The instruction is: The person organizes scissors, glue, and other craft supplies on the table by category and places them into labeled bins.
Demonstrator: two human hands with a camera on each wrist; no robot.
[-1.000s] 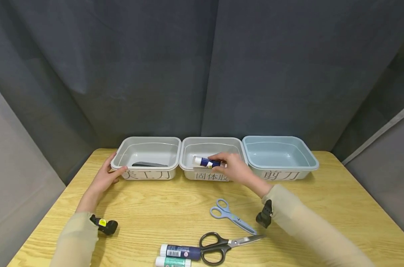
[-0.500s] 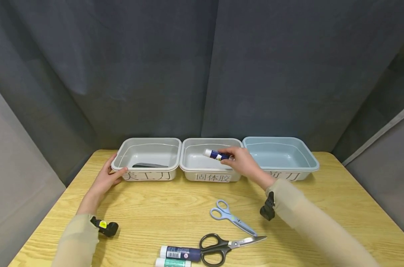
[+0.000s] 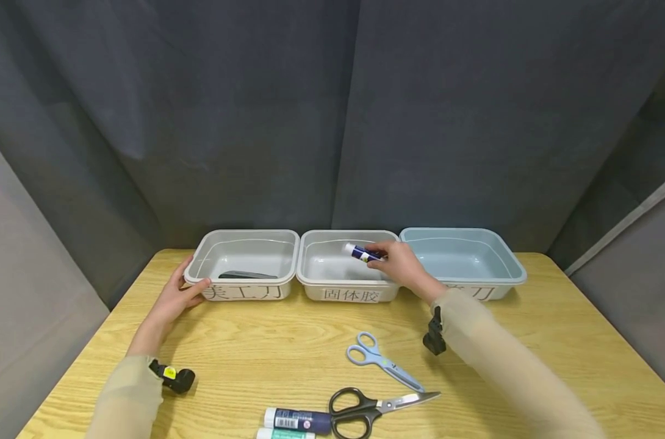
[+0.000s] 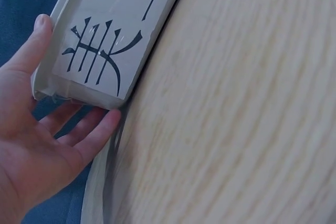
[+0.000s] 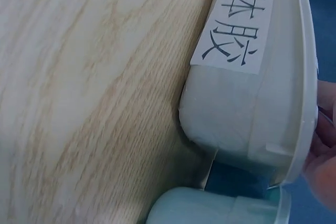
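In the head view, my right hand [image 3: 401,263] pinches a navy glue stick with a white cap [image 3: 360,252] over the middle grey bin [image 3: 316,283]. The glue stick lies sideways, its cap pointing left. In the right wrist view, that bin's wall [image 5: 226,108] partly hides my right fingers [image 5: 325,129]. My left hand [image 3: 174,296] grips the left end of the left grey bin [image 3: 288,281]; the left wrist view shows the thumb at the rim and the fingers around the end wall. A dark utility knife [image 3: 247,275] lies inside this bin.
At the right of the row stands a blue bin [image 3: 516,276]. Light-blue scissors [image 3: 373,353] and black-handled scissors [image 3: 360,411] lie on the wooden table [image 3: 244,347]. Another navy glue stick [image 3: 299,420] and a green one [image 3: 285,434] are at the front edge. A dark curtain [image 3: 255,122] hangs behind.
My right hand has drawn the glue stick from the middle bin's front rim back and to the right, over its inside. The left hand keeps its place on the left bin.
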